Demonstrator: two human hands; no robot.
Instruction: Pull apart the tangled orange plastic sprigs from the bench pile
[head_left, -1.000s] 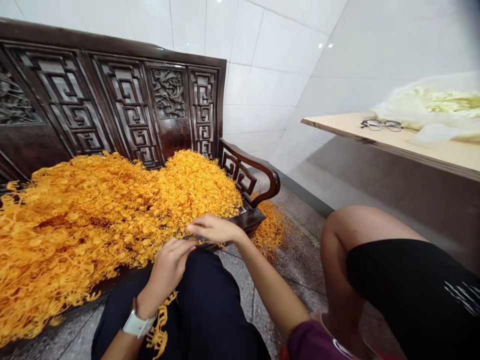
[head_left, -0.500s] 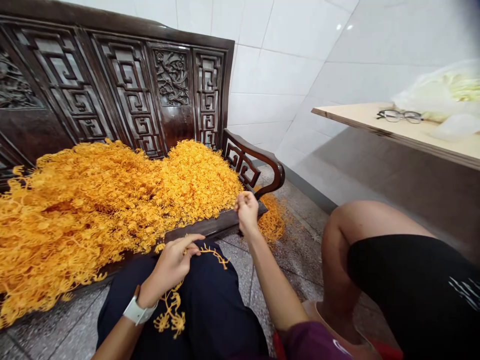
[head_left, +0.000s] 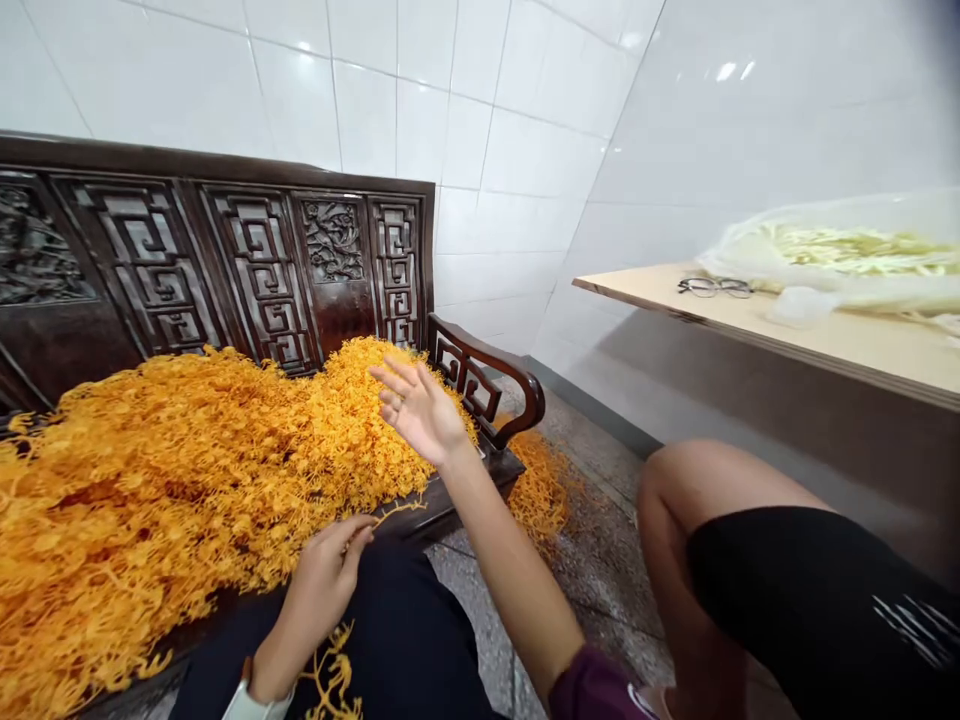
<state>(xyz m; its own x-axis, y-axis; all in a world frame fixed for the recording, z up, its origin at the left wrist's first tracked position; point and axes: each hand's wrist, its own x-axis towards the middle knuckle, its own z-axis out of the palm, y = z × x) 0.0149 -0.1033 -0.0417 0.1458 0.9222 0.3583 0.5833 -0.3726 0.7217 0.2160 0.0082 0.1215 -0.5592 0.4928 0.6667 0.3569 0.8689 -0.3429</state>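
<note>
A dark carved wooden bench [head_left: 255,270] along the left of the frame, its seat buried under a deep heap of tangled orange strands [head_left: 187,470]. More orange strands [head_left: 540,490] on the speckled stone floor [head_left: 600,600] just beyond the armrest [head_left: 487,365]. At right, a pale wooden tabletop [head_left: 825,340] bearing eyeglasses [head_left: 715,288] and a clear plastic bag [head_left: 825,265] of pale yellow strands.

Free air over the orange tangle [head_left: 187,470], the carved wooden armrest [head_left: 480,353] blocking rightward
</note>
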